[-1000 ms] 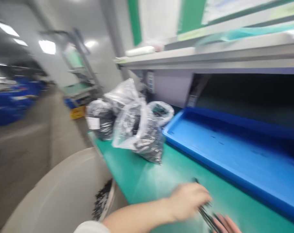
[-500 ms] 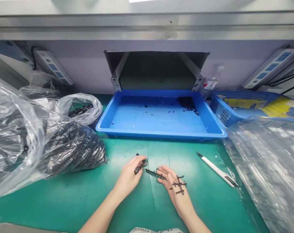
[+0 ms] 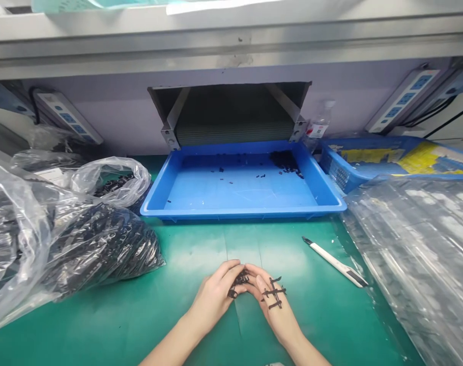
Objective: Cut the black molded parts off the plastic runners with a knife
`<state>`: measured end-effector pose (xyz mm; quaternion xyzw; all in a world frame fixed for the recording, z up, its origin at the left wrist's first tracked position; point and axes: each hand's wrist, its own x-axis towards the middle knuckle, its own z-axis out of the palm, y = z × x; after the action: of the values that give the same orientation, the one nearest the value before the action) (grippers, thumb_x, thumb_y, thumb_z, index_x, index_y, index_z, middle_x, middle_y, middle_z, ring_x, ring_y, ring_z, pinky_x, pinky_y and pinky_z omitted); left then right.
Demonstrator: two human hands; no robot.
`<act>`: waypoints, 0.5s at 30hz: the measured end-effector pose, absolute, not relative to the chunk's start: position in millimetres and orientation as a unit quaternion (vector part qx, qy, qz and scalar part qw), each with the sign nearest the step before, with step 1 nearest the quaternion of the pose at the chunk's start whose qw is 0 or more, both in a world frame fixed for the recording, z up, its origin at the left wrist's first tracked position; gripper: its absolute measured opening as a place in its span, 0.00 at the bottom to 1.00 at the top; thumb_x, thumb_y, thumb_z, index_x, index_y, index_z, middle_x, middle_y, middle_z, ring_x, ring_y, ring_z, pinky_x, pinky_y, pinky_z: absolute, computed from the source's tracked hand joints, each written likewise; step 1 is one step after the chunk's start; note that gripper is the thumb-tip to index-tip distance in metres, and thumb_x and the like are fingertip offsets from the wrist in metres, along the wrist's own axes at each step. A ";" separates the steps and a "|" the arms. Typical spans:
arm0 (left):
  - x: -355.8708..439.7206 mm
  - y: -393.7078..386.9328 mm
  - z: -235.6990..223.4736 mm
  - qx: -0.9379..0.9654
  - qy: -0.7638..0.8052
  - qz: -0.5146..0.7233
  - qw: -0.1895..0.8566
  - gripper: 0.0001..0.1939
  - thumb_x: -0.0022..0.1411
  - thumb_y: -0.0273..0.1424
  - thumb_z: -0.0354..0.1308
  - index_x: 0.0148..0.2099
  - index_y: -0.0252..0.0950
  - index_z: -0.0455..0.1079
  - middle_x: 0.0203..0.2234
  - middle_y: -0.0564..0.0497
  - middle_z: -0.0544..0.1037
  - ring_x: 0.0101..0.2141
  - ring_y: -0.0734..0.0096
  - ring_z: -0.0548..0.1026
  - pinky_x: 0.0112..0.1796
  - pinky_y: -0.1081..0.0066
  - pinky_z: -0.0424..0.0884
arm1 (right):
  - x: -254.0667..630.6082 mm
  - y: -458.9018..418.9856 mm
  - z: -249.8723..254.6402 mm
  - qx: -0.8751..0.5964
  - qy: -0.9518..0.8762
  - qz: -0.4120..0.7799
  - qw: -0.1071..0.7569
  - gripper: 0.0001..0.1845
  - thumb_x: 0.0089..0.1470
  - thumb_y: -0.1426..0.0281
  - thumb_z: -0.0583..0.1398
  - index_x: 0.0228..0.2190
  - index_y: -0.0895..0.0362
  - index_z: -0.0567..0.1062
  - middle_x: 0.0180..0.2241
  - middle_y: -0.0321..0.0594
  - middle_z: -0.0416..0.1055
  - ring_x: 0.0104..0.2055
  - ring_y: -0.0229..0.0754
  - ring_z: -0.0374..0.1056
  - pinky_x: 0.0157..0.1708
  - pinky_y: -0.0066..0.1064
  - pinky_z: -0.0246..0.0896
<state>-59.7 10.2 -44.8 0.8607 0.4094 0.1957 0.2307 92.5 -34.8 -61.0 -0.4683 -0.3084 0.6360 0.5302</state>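
My left hand (image 3: 210, 297) and my right hand (image 3: 279, 317) meet at the fingertips above the green mat (image 3: 193, 249). Small black plastic parts (image 3: 242, 278) sit between them, partly hidden by the fingers. My left fingers are closed around these parts, and my right fingers press against them from the other side. A black branched plastic piece (image 3: 275, 292), made of thin crossed bars, rests on the thumb side of my right hand. Which part each fingertip grips is hard to make out.
Ahead stands a blue tray (image 3: 239, 209) with scattered black bits, below a dark chute opening (image 3: 235, 112). Clear bags (image 3: 113, 249) of black parts fill the left. A white cutter knife (image 3: 334, 262), stacked clear plastic trays (image 3: 418, 244) and a blue basket (image 3: 336, 173) are at right.
My hands have come together, bringing the black strip in my right fingers to the parts in my left. The camera view has shifted slightly.
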 end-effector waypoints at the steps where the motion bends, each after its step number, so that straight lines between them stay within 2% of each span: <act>1: -61.3 11.8 -44.5 0.866 0.418 0.165 0.221 0.16 0.59 0.26 0.50 0.51 0.35 0.61 0.46 0.42 0.71 0.40 0.64 0.75 0.38 0.69 0.73 | 93.0 -34.6 -60.6 -0.468 -0.312 0.636 0.528 0.21 0.53 0.54 0.56 0.43 0.53 0.72 0.45 0.45 0.70 0.48 0.51 0.65 0.48 0.43 0.61; 7: -61.2 18.5 -36.1 0.885 0.429 0.016 0.179 0.10 0.58 0.22 0.48 0.41 0.37 0.64 0.35 0.51 0.74 0.29 0.70 0.76 0.28 0.74 0.71 | 93.3 -32.8 -58.5 -0.463 -0.330 0.628 0.532 0.23 0.51 0.51 0.56 0.41 0.53 0.73 0.45 0.46 0.70 0.49 0.52 0.65 0.47 0.44 0.61; 12: -63.8 27.0 -28.9 0.890 0.442 -0.031 0.109 0.08 0.60 0.24 0.46 0.40 0.37 0.64 0.35 0.50 0.72 0.32 0.67 0.75 0.29 0.72 0.71 | 93.5 -33.5 -51.5 -0.480 -0.334 0.612 0.532 0.25 0.50 0.48 0.56 0.40 0.54 0.74 0.46 0.48 0.69 0.51 0.53 0.62 0.46 0.43 0.62; 15: -69.1 32.2 -29.3 0.873 0.478 -0.001 0.100 0.09 0.60 0.24 0.45 0.42 0.35 0.64 0.39 0.45 0.71 0.34 0.63 0.75 0.29 0.69 0.71 | 94.1 -33.6 -49.8 -0.511 -0.331 0.593 0.528 0.25 0.49 0.49 0.57 0.37 0.56 0.74 0.42 0.48 0.71 0.43 0.49 0.68 0.42 0.40 0.64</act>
<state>-69.1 32.2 -29.3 0.8729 0.4776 -0.0011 0.1001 94.1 -33.6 -49.8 -0.5106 -0.3311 0.5926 0.5277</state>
